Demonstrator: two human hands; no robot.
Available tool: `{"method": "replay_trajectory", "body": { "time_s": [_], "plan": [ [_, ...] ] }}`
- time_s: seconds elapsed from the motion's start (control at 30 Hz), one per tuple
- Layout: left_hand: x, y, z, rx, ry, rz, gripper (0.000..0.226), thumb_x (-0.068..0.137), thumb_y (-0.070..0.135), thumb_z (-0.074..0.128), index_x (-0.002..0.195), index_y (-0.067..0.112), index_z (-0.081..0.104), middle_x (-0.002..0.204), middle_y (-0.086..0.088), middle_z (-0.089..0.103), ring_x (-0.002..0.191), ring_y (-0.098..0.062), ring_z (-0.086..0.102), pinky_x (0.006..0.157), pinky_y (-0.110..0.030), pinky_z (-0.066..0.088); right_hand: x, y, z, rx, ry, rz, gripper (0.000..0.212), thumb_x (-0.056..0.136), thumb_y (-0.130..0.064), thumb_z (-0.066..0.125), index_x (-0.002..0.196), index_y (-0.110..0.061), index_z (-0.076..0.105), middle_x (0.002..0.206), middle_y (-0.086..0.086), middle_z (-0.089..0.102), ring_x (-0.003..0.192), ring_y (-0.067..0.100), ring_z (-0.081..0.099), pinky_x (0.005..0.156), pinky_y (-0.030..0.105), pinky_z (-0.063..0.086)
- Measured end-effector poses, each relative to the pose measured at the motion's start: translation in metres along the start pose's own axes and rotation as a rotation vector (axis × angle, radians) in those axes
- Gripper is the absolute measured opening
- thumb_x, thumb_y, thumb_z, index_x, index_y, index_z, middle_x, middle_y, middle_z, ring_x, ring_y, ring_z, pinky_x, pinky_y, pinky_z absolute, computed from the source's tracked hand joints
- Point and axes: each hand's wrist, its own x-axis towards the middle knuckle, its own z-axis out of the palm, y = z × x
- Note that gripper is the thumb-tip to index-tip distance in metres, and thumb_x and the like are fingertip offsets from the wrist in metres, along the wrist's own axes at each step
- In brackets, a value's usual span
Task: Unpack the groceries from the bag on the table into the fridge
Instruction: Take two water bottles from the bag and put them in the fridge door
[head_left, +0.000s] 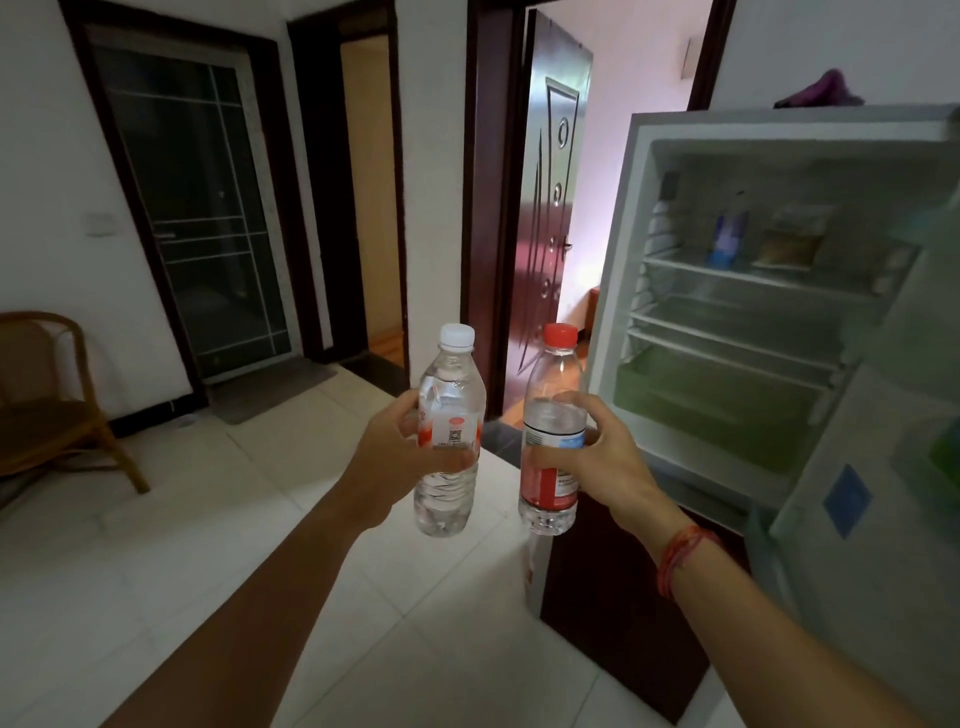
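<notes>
My left hand (400, 457) grips a clear water bottle with a white cap (448, 395), held upright in mid-air. Just to its right, my right hand (597, 457) holds a second water bottle with a red cap and red label (551, 410), also upright. Both bottles hang over the tiled floor, left of the open fridge (623, 291). The fridge's compartment shows wire shelves, with a blue carton (727, 239) and a brownish packet (789, 241) on the top shelf. A green drawer (717, 405) sits at its bottom. The bag and table are out of view.
The fridge door (883, 467) stands swung open at the right edge. A wooden chair (57, 410) is at the left wall. Behind are a dark glass door (197, 208), a doorway (363, 197) and an open brown door (550, 208). Pale floor tiles stretch below my arms.
</notes>
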Motion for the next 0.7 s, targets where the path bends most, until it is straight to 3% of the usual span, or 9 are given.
{"method": "replay_trajectory", "body": {
  "time_s": [0.1, 0.17, 0.33, 0.47, 0.53, 0.7],
  "plan": [
    [0.062, -0.014, 0.011, 0.019, -0.007, -0.012, 0.061, 0.065, 0.044, 0.08, 0.12, 0.03, 0.055, 0.116, 0.006, 0.067, 0.105, -0.021, 0.066, 0.096, -0.045, 0.053, 0.065, 0.013, -0.006, -0.024, 0.016, 0.01, 0.077, 0.062, -0.013, 0.093, 0.127, -0.032, 0.058, 0.108, 0.001, 0.074, 0.097, 0.023, 0.072, 0.09, 0.05, 0.059],
    [0.109, -0.021, 0.018, 0.039, -0.021, -0.031, 0.061, 0.07, 0.039, 0.085, 0.122, 0.028, 0.055, 0.116, 0.005, 0.067, 0.105, -0.02, 0.066, 0.097, -0.046, 0.053, 0.109, 0.018, -0.014, -0.021, 0.024, 0.013, 0.077, 0.061, -0.014, 0.094, 0.127, -0.033, 0.058, 0.109, 0.001, 0.073, 0.098, 0.024, 0.072, 0.091, 0.051, 0.059],
    [0.207, -0.025, 0.043, 0.003, -0.069, -0.035, 0.056, 0.074, 0.021, 0.085, 0.117, 0.035, 0.052, 0.108, 0.02, 0.064, 0.092, -0.004, 0.064, 0.084, -0.028, 0.05, 0.197, 0.027, -0.039, -0.001, 0.035, 0.01, 0.074, 0.059, -0.014, 0.094, 0.122, -0.036, 0.061, 0.104, 0.0, 0.076, 0.095, 0.021, 0.074, 0.089, 0.052, 0.059],
    [0.266, -0.025, 0.065, -0.028, -0.123, 0.006, 0.053, 0.075, 0.018, 0.084, 0.113, 0.037, 0.053, 0.108, 0.019, 0.066, 0.093, -0.005, 0.067, 0.069, -0.012, 0.05, 0.245, 0.028, -0.064, -0.016, 0.077, 0.018, 0.068, 0.061, -0.006, 0.091, 0.116, -0.034, 0.063, 0.097, -0.002, 0.077, 0.087, 0.016, 0.075, 0.086, 0.047, 0.061],
    [0.293, -0.024, 0.079, -0.045, -0.163, 0.015, 0.055, 0.074, 0.014, 0.084, 0.113, 0.037, 0.054, 0.108, 0.017, 0.068, 0.095, -0.006, 0.067, 0.07, -0.013, 0.051, 0.263, 0.031, -0.078, -0.019, 0.124, 0.028, 0.069, 0.06, -0.006, 0.092, 0.116, -0.034, 0.062, 0.099, -0.002, 0.076, 0.088, 0.015, 0.075, 0.085, 0.045, 0.061],
    [0.356, -0.03, 0.121, -0.08, -0.326, 0.016, 0.062, 0.071, 0.008, 0.085, 0.122, 0.028, 0.057, 0.109, 0.007, 0.072, 0.099, -0.01, 0.07, 0.084, -0.032, 0.058, 0.289, 0.038, -0.12, -0.014, 0.248, 0.054, 0.071, 0.062, -0.002, 0.09, 0.119, -0.033, 0.061, 0.104, -0.001, 0.074, 0.09, 0.015, 0.073, 0.082, 0.038, 0.061]
  ]
}}
